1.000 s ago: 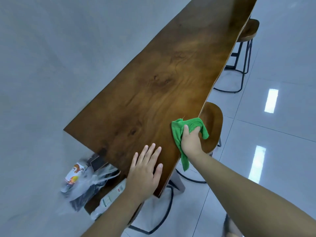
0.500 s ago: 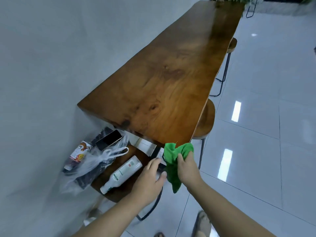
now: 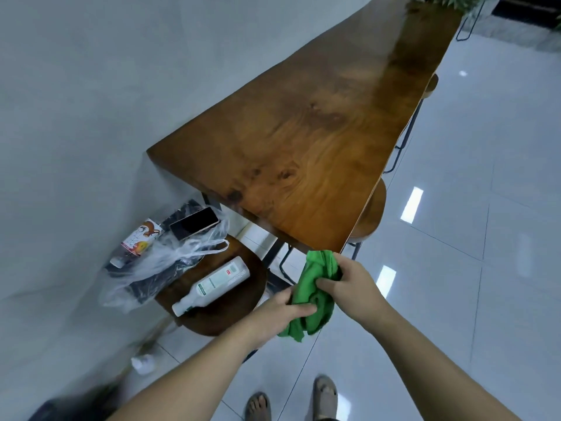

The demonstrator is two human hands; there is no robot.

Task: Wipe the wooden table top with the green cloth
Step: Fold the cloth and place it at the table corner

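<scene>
From the head view, a long wooden desk (image 3: 318, 153) runs away along a plain grey wall (image 3: 91, 101) on the left. Its top is a dark, glossy slab with swirling grain, a few knots near the close end and a slightly wavy right edge; the far stretch reflects light. Foliage (image 3: 446, 0) shows at its far end. The floor (image 3: 485, 238) is large pale glossy tiles with thin joints and bright rectangular reflections. Round wooden stools sit tucked along the right edge of the desk, the nearer one (image 3: 372, 214) partly under the top, on thin black metal legs.

Below the near end of the desk stands another round dark wooden stool (image 3: 224, 311). On it lies a white cylindrical bottle (image 3: 212, 284) on its side, with green label print. Beside it is a crumpled clear plastic bag (image 3: 158, 268) over something dark; a phone (image 3: 194, 223) with a black screen rests on top, and a small printed carton (image 3: 141, 238) lies by the wall.

The green cloth (image 3: 315, 296) is off the desk, held in the air just below and in front of its near right corner. It is soft, bunched and folded, with a loose corner hanging down. The left hand (image 3: 285, 311) pinches its lower left side, grip closed on the fabric. The right hand (image 3: 352, 284) clamps its upper right part, fingers curled into the folds. Both forearms are bare. Two sandalled feet (image 3: 291, 402) stand on the tiles below.
</scene>
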